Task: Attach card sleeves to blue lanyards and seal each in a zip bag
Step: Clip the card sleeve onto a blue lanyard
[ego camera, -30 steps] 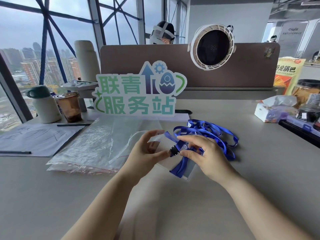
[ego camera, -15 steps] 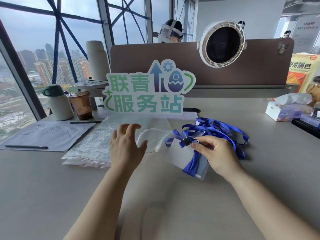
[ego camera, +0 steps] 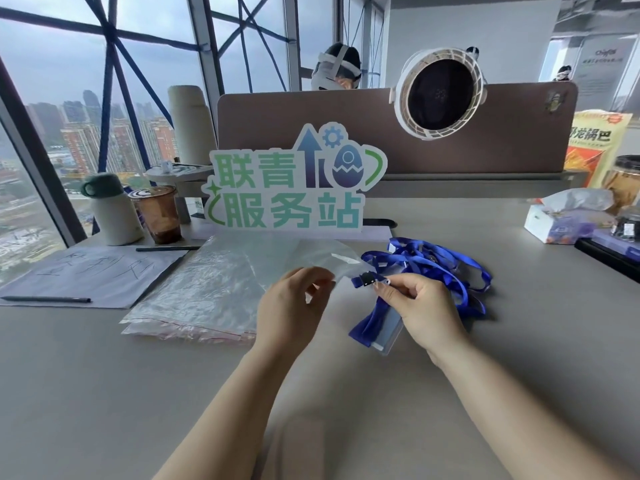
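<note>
Head view: a bag stack lies left on the desk. My left hand pinches 1 bag above it. My right hand pinches the clip of a lanyard, sleeve attached. I judge bagging is in hand: next, spread the mouth and feed both in. Windows stand left, with a sign behind the desk.

cut-out sign reading 联青服务站, snack bag printed 龙锅巴
</note>
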A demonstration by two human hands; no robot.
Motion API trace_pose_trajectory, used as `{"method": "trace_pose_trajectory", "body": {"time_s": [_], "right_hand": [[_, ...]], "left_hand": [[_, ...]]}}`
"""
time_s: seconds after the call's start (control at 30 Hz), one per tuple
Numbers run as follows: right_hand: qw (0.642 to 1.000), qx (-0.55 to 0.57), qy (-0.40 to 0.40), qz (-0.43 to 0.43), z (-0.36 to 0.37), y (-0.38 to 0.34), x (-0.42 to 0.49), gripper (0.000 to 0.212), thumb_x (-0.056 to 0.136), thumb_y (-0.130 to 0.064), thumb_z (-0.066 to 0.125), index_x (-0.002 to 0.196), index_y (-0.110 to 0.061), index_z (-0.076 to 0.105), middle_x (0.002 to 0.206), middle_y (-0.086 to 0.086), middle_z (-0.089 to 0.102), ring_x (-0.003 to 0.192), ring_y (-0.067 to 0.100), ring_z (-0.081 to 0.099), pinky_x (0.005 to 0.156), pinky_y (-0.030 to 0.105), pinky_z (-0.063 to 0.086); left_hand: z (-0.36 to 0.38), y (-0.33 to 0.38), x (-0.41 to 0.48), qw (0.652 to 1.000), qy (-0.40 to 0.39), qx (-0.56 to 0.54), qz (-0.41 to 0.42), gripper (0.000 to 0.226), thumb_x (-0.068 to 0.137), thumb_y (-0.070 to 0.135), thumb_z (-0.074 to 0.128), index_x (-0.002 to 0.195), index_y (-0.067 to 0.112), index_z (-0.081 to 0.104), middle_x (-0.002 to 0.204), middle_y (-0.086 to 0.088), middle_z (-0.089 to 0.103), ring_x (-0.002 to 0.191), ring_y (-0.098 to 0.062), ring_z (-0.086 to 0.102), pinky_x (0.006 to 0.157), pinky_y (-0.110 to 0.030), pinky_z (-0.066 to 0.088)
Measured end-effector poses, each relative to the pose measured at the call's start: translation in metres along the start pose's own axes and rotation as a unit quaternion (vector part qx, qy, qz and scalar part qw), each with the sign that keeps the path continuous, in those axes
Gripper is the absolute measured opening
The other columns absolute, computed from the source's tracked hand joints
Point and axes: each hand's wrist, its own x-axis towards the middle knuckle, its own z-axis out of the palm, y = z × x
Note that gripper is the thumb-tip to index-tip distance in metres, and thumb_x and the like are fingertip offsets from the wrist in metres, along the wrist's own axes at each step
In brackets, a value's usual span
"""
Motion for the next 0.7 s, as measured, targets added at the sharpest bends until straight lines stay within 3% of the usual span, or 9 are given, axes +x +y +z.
{"method": "trace_pose_trajectory", "body": {"time_s": [0.2,0.37,0.53,0.7], "right_hand": [[0.994,0.054,0.059,0.068,-0.01,0.001,0.007,0.013,0.083,-0.025,0.069,0.077,-0.013,0.07,0.074,0.004,0.068,0.068,0.014,0.054,0.064,0.024,0.043],[0.994,0.023,0.083,0.067,-0.001,0.0,0.006,0.015,0.084,-0.03,0.067,0.078,-0.016,0.069,0.068,-0.001,0.065,0.063,0.012,0.052,0.054,0.017,0.042],[0.996,-0.033,0.071,0.044,0.008,0.004,0.005,0.021,0.084,-0.033,0.067,0.092,-0.014,0.071,0.079,-0.002,0.07,0.071,0.008,0.058,0.062,0.018,0.043],[0.996,0.014,0.049,0.073,0.008,0.002,0.006,0.024,0.083,-0.031,0.069,0.1,-0.014,0.071,0.088,-0.006,0.07,0.082,0.003,0.062,0.068,0.015,0.045]], "left_hand": [[-0.005,-0.001,0.002,1.0,0.006,0.014,-0.02,0.01,0.087,0.026,0.063,0.09,0.032,0.07,0.088,0.015,0.068,0.069,-0.005,0.057,0.062,-0.025,0.047],[0.002,0.01,-0.002,0.999,-0.007,-0.039,0.023,0.009,0.086,0.026,0.065,0.089,0.032,0.071,0.085,0.019,0.067,0.067,-0.001,0.057,0.059,-0.024,0.048],[0.01,0.02,-0.006,0.993,-0.04,-0.108,-0.004,0.012,0.086,0.023,0.064,0.086,0.033,0.07,0.084,0.024,0.066,0.073,-0.001,0.059,0.06,-0.02,0.046],[0.007,0.021,-0.004,0.987,-0.044,-0.153,-0.023,0.035,0.086,0.019,0.064,0.073,0.051,0.059,0.082,0.034,0.063,0.068,-0.002,0.057,0.059,-0.02,0.045]]}}
